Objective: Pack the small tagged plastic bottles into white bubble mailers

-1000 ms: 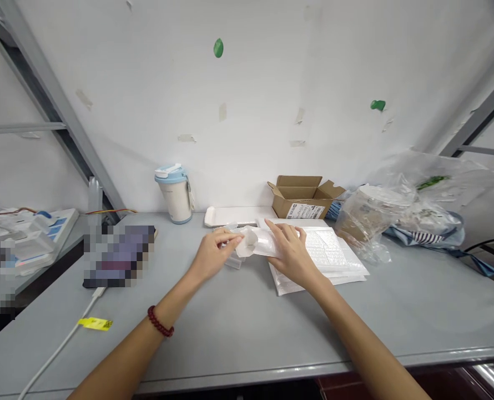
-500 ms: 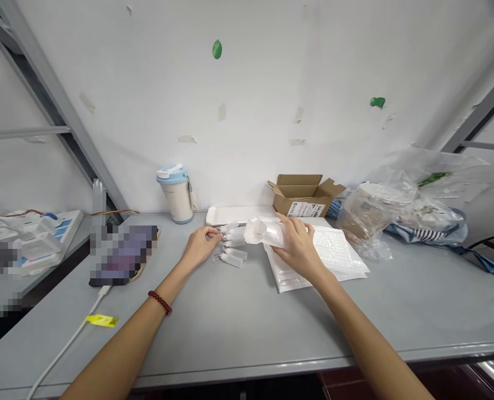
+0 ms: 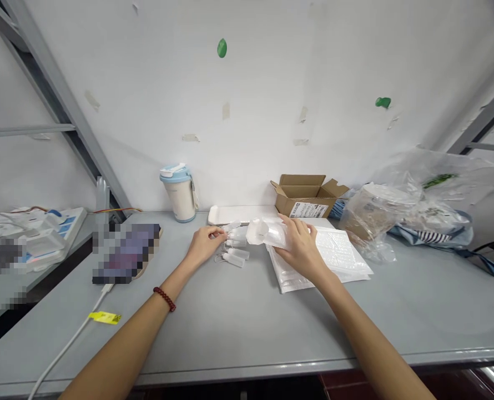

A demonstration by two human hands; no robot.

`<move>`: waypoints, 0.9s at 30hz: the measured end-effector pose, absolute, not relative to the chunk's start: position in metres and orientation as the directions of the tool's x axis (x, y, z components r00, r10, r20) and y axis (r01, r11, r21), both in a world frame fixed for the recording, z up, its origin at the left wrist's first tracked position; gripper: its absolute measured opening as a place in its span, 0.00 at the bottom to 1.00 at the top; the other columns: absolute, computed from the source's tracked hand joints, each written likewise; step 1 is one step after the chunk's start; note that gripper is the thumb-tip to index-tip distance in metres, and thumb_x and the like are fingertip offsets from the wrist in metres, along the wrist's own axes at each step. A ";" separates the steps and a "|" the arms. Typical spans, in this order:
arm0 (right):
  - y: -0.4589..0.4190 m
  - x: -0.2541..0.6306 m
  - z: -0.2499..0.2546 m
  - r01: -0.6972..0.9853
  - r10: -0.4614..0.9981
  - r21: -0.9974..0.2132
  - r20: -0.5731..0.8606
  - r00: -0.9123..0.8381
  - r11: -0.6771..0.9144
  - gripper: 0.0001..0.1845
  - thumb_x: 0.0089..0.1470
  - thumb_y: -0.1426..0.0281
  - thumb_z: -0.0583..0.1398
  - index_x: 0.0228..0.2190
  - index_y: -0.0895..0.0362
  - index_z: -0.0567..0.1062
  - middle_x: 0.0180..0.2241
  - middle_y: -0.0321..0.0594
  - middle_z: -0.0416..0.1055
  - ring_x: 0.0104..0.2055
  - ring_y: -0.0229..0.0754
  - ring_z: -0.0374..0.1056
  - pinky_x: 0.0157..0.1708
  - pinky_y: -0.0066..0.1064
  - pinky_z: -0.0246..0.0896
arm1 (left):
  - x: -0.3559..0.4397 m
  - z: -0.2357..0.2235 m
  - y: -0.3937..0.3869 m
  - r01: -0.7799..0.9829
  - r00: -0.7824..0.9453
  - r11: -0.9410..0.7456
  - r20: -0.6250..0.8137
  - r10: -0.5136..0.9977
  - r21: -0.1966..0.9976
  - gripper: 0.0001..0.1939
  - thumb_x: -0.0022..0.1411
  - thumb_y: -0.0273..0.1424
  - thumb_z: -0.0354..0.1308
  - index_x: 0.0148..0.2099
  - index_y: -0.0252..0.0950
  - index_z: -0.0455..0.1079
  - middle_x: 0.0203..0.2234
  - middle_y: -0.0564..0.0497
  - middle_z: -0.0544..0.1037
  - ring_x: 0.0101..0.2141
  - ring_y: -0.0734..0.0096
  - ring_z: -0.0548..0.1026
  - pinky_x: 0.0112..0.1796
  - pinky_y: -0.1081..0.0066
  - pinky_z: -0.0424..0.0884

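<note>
My left hand [image 3: 205, 243] is closed in a pinch at the near ends of several small translucent plastic bottles [image 3: 236, 256] with white caps and thin loops, lying side by side on the grey table. Its fingertips are on one of the upper ones; the exact grip is too small to make out. My right hand [image 3: 299, 244] is wrapped round a white, partly see-through tube-like pack [image 3: 272, 233], tilted sideways with its flared end toward the small bottles. White bubble mailers [image 3: 334, 258] lie under and beside my right hand.
Behind the hands lie a long white tray-like piece [image 3: 242, 214] and an open cardboard box [image 3: 307, 197]. A cream tumbler [image 3: 179, 194] with blue lid stands left of them. A phone [image 3: 126, 253] on a cable is at left, bagged items [image 3: 376, 216] at right.
The whole view has shifted slightly, so everything sits a little further right. Both hands stay almost in place, the left still at the small bottles and the right still round the white pack.
</note>
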State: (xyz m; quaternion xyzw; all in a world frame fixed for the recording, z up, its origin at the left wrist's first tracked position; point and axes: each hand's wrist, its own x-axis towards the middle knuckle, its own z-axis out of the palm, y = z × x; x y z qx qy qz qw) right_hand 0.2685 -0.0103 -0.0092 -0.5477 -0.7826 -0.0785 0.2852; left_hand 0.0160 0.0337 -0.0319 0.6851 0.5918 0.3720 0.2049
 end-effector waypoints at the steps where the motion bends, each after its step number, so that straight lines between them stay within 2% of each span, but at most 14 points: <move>1: -0.010 0.268 -0.009 0.901 0.808 -0.187 0.538 -0.240 0.392 0.32 0.48 0.69 0.55 0.55 0.56 0.54 0.48 0.50 0.63 0.51 0.52 0.57 0.51 0.49 0.44 | 0.016 -0.031 0.033 0.659 0.012 -0.216 0.278 0.961 0.720 0.13 0.52 0.39 0.55 0.32 0.36 0.76 0.27 0.51 0.75 0.28 0.69 0.68 0.31 0.71 0.63; 5: -0.010 0.269 -0.011 0.897 0.796 -0.175 0.549 -0.253 0.406 0.33 0.48 0.69 0.55 0.56 0.54 0.53 0.47 0.49 0.63 0.51 0.53 0.58 0.50 0.49 0.44 | 0.016 -0.031 0.031 0.671 -0.033 -0.257 0.374 0.927 0.696 0.15 0.53 0.40 0.55 0.35 0.37 0.78 0.31 0.49 0.73 0.29 0.71 0.67 0.32 0.72 0.64; 12: -0.008 0.270 -0.013 0.903 0.796 -0.162 0.551 -0.252 0.398 0.33 0.49 0.68 0.55 0.57 0.53 0.52 0.47 0.49 0.64 0.50 0.53 0.59 0.50 0.49 0.45 | 0.023 -0.029 0.025 0.662 -0.048 -0.361 0.518 0.854 0.656 0.14 0.57 0.38 0.54 0.40 0.39 0.77 0.31 0.51 0.66 0.31 0.72 0.67 0.30 0.74 0.64; 17: -0.008 0.270 -0.014 0.916 0.793 -0.125 0.554 -0.254 0.381 0.33 0.50 0.67 0.54 0.57 0.54 0.53 0.46 0.49 0.64 0.49 0.53 0.59 0.50 0.49 0.46 | 0.026 -0.026 0.022 0.652 -0.048 -0.402 0.564 0.824 0.643 0.13 0.57 0.35 0.54 0.39 0.38 0.78 0.29 0.52 0.65 0.29 0.74 0.67 0.29 0.74 0.65; 21: -0.008 0.270 -0.014 0.911 0.803 -0.140 0.537 -0.260 0.389 0.31 0.50 0.67 0.55 0.56 0.54 0.54 0.47 0.48 0.64 0.50 0.52 0.59 0.51 0.50 0.45 | 0.025 -0.026 0.021 0.666 -0.042 -0.408 0.579 0.815 0.624 0.12 0.57 0.35 0.55 0.39 0.38 0.78 0.30 0.52 0.65 0.30 0.73 0.67 0.29 0.73 0.65; 24: -0.008 0.270 -0.015 0.915 0.804 -0.133 0.536 -0.256 0.380 0.31 0.50 0.67 0.55 0.56 0.54 0.54 0.46 0.48 0.64 0.49 0.52 0.59 0.51 0.50 0.45 | 0.023 -0.027 0.021 0.718 -0.027 -0.398 0.594 0.804 0.571 0.12 0.58 0.35 0.54 0.39 0.39 0.77 0.31 0.50 0.65 0.33 0.70 0.68 0.29 0.73 0.65; 27: -0.008 0.270 -0.015 0.920 0.804 -0.117 0.535 -0.258 0.373 0.32 0.50 0.66 0.55 0.56 0.54 0.53 0.47 0.48 0.64 0.49 0.52 0.59 0.50 0.50 0.45 | 0.021 -0.029 0.022 0.818 -0.002 -0.345 0.602 0.798 0.459 0.12 0.58 0.33 0.52 0.37 0.40 0.77 0.33 0.49 0.66 0.38 0.65 0.68 0.30 0.72 0.64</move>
